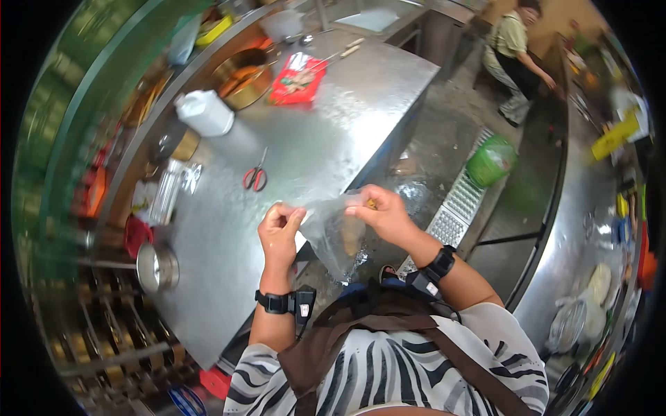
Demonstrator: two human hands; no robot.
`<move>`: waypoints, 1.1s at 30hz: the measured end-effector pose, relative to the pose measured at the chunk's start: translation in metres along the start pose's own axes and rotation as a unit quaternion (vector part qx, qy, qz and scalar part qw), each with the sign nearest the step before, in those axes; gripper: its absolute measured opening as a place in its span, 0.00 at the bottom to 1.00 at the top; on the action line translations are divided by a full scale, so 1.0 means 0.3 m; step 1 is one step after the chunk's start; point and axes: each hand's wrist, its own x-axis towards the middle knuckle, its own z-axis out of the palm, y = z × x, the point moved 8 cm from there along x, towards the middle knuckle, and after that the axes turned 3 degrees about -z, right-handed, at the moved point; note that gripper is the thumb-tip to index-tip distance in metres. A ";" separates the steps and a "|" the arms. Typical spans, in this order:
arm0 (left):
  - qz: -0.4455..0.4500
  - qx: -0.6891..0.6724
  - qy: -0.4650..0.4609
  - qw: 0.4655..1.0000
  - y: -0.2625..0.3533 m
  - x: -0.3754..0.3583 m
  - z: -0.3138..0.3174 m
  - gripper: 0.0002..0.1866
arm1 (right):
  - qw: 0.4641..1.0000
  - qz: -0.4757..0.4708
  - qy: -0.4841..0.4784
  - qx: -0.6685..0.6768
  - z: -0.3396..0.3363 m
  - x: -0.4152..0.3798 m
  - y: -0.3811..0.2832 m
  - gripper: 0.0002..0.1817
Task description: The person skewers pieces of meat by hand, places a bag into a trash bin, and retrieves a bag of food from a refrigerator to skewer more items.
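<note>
A clear plastic bag [326, 232] hangs between my two hands, in front of my apron and just off the table's edge. My left hand [279, 225] pinches one upper corner between thumb and fingers. The other upper corner is pinched in my right hand [381, 211], with a small yellowish bit showing at its fingers. Something tan shows in or through the bag's right side. Beyond my left hand, scissors with red and black handles [255, 179] lie on the steel table [312, 139].
On the table are a white jug [205, 113], a brass-coloured pot [243, 80], a red bag [298, 78] and a metal pot [157, 267]. A green bag [491, 161] sits on the floor grating [454, 208]. Another person [513, 59] stands by the right-hand counter [534, 277].
</note>
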 end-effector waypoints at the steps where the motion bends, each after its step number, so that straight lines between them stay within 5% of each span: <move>1: 0.006 0.028 -0.015 0.999 0.004 0.001 -0.007 0.08 | 1.000 0.023 -0.013 -0.010 0.001 0.009 0.000 0.09; 4: 0.041 0.089 -0.009 0.995 0.032 0.029 -0.038 0.05 | 0.997 0.062 -0.036 -0.030 0.031 0.056 -0.008 0.10; 6: 0.119 0.279 0.006 0.953 0.161 0.056 -0.044 0.05 | 0.989 0.009 -0.033 -0.146 0.041 0.126 -0.003 0.12; 10: 0.260 0.386 0.072 0.882 0.398 0.113 -0.128 0.05 | 0.976 -0.125 -0.033 -0.177 0.174 0.260 -0.170 0.13; 14: 0.323 0.344 0.115 0.874 0.532 0.095 -0.214 0.06 | 0.971 -0.200 -0.067 -0.109 0.296 0.309 -0.228 0.12; 18: 0.284 0.445 0.081 0.846 0.392 0.061 -0.298 0.11 | 0.958 -0.169 -0.133 -0.187 0.339 0.293 0.003 0.10; 20: 0.140 0.395 0.117 0.900 0.243 0.030 -0.353 0.14 | 0.947 -0.160 -0.145 -0.236 0.309 0.263 0.134 0.10; 28: -0.027 0.303 0.117 0.945 -0.108 -0.183 -0.427 0.14 | 0.955 0.238 -0.101 -0.145 0.105 0.207 0.514 0.07; 33: -0.104 0.309 0.186 0.927 -0.256 -0.312 -0.620 0.13 | 0.980 0.136 -0.083 -0.120 0.148 0.379 0.507 0.20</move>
